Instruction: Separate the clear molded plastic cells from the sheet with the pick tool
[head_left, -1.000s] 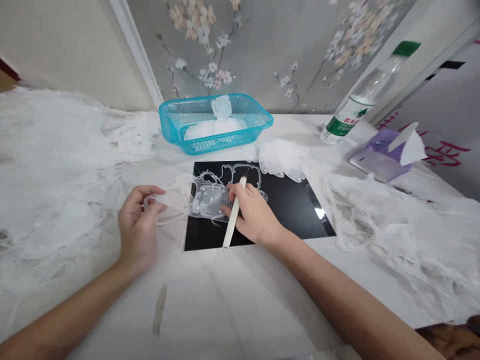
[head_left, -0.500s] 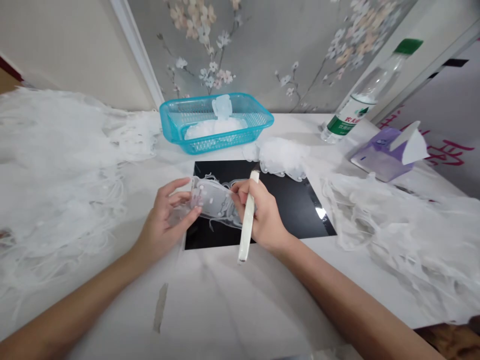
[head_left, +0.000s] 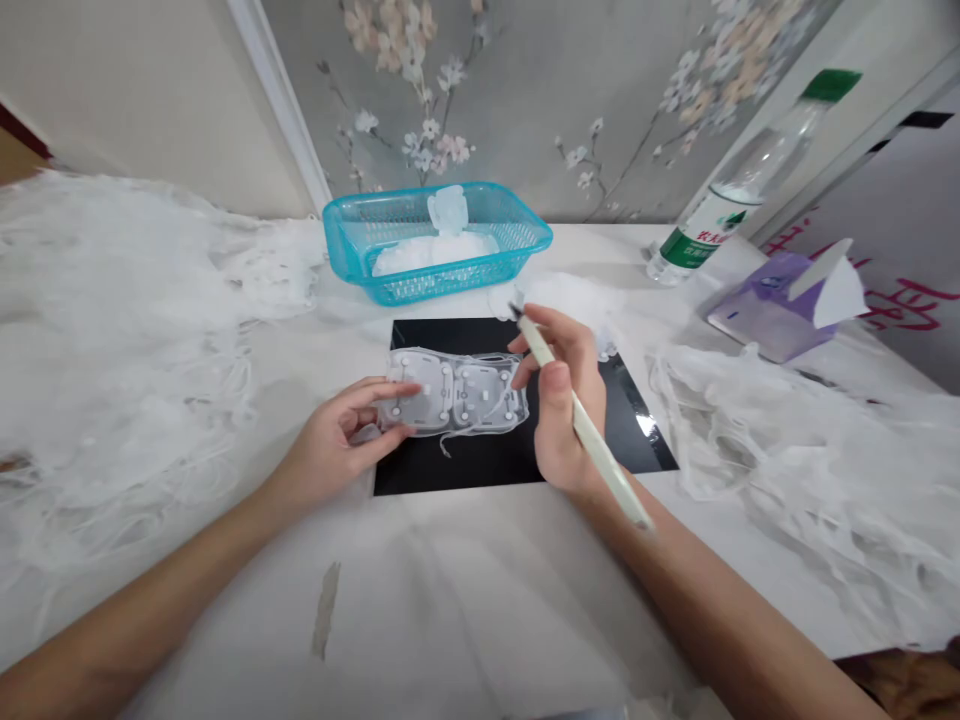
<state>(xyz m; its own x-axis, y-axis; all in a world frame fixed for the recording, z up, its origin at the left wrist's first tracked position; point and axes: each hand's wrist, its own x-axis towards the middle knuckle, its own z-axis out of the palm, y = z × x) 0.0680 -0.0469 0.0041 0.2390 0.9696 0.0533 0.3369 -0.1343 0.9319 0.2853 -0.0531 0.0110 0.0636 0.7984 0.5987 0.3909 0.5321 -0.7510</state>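
The left hand pinches the left end of a clear plastic piece, which lies over a black sheet on the white surface. The right hand grasps a slim pale tool, its dark tip pointing away; whether its fingertips touch the plastic is unclear. Behind sits a blue basket.

Left hand, right hand bare; forearms bare, slim
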